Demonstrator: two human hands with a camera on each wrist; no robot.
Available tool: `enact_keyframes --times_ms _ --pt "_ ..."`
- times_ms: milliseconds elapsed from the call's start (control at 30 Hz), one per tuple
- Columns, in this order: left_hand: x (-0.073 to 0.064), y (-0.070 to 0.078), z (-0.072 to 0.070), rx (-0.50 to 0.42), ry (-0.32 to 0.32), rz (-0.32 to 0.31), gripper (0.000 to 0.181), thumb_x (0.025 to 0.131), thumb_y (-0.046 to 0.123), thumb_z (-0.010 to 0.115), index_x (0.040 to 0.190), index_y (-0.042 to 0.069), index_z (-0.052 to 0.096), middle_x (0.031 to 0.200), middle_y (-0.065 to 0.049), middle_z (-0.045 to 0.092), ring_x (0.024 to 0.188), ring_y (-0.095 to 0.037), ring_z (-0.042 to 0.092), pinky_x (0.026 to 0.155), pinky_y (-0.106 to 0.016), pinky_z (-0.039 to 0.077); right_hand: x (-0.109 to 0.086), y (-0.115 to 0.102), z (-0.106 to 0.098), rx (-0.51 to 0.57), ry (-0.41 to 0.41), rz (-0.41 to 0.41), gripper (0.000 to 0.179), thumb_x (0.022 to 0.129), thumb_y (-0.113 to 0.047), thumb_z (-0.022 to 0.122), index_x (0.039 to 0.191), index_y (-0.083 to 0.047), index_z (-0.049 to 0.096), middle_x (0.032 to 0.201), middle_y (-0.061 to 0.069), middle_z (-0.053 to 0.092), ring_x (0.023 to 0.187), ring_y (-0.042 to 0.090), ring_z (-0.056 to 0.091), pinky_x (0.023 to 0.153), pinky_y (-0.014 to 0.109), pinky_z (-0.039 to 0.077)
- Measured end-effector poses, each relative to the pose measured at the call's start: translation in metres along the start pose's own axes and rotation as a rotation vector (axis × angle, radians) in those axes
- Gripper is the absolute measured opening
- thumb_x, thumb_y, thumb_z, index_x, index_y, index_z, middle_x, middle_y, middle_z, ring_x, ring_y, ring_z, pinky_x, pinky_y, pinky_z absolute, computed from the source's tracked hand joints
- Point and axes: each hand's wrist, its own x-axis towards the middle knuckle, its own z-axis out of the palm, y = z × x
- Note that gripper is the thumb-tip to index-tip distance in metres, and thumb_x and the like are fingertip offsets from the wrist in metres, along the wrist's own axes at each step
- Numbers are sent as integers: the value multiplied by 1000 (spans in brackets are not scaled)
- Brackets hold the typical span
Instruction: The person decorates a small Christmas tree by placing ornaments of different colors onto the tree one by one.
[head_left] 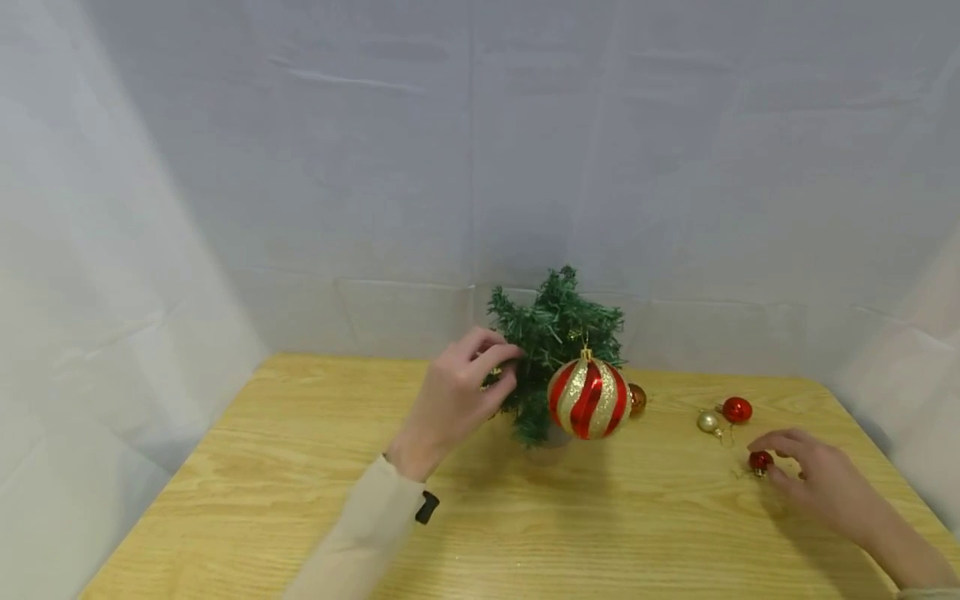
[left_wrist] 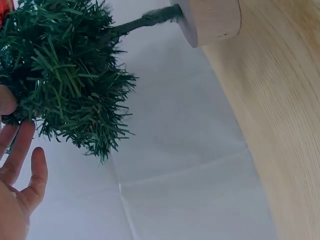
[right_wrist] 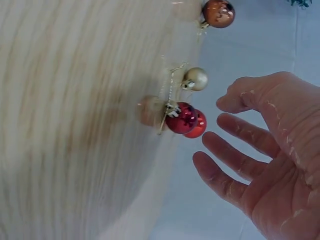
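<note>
A small artificial Christmas tree [head_left: 558,312] stands on the table, its round wooden base [left_wrist: 217,20] showing in the left wrist view. A large red-and-gold striped bauble [head_left: 588,398] hangs at its front. My left hand [head_left: 465,387] pinches a branch on the tree's left side; something gold shows between the fingers, its kind unclear. At the right, my right hand [head_left: 832,483] reaches around a small dark red bauble [head_left: 761,461]. In the right wrist view, its fingers [right_wrist: 232,155] are spread and apart from that bauble [right_wrist: 181,118], which has a gold string.
Beyond the right hand lie a bright red bauble [head_left: 737,409] and a small pale gold bauble [head_left: 708,422]. A copper bauble [head_left: 637,400] is just right of the striped one. White cloth [head_left: 375,192] hangs behind the wooden table [head_left: 300,467].
</note>
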Motion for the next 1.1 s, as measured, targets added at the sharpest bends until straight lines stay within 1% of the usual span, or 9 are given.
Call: enact_keyframes --times_ms 67,200,300,433,533,633,733,900,1100 --pt "0 4 0 15 2 9 16 86 1 75 102 4 77 100 -8 68 81 -16 69 74 -24 58 0 2 2 -6 -3 -12 32 78 6 76 106 -10 74 109 15 71 74 -5 53 56 20 42" --pt "0 11 -1 35 3 22 16 87 2 75 102 5 77 100 -8 67 80 -16 68 71 -24 58 -1 5 5 -30 -44 -10 33 77 6 77 106 -8 75 112 18 71 80 18 68 59 24 47" --pt "0 15 -3 35 -3 24 16 88 3 75 103 6 77 101 -8 66 81 -15 68 70 -24 57 0 7 5 -29 -104 18 31 78 5 77 107 -6 75 115 24 69 91 39 71 67 38 57" --pt "-1 20 -3 36 -1 36 16 88 4 75 103 6 78 101 -8 67 81 -15 68 72 -24 57 1 7 5 -16 -155 55 29 80 5 75 107 -5 75 119 27 67 96 43 70 74 51 58" --pt "-2 22 -3 61 8 63 15 87 5 77 102 7 78 100 -7 67 80 -15 68 70 -24 57 0 8 6 -39 -153 56 28 80 3 75 106 -8 76 115 19 69 93 33 71 72 40 58" --pt "-2 24 -2 127 27 114 15 86 8 79 101 10 79 98 -6 68 79 -14 68 68 -27 56 0 10 7 -41 -163 55 29 80 2 76 106 -9 76 109 10 70 86 15 68 67 28 54" --pt "-2 27 -1 204 47 165 16 86 11 80 101 13 80 96 -4 70 79 -13 68 65 -28 53 -2 12 8 -7 -197 62 28 80 4 76 106 -8 76 104 7 68 80 2 61 65 23 52" --pt "-3 37 -2 306 47 223 20 86 16 78 106 18 80 96 -1 73 79 -12 68 66 -29 52 -4 14 10 23 -207 70 28 77 8 75 100 -9 75 99 6 67 76 -2 57 64 22 53" --pt "-5 49 -3 400 8 242 26 89 25 76 115 22 78 105 3 73 87 -14 68 76 -33 53 -8 11 12 31 -147 37 29 73 7 79 98 -8 74 96 4 66 73 -6 56 61 21 53"
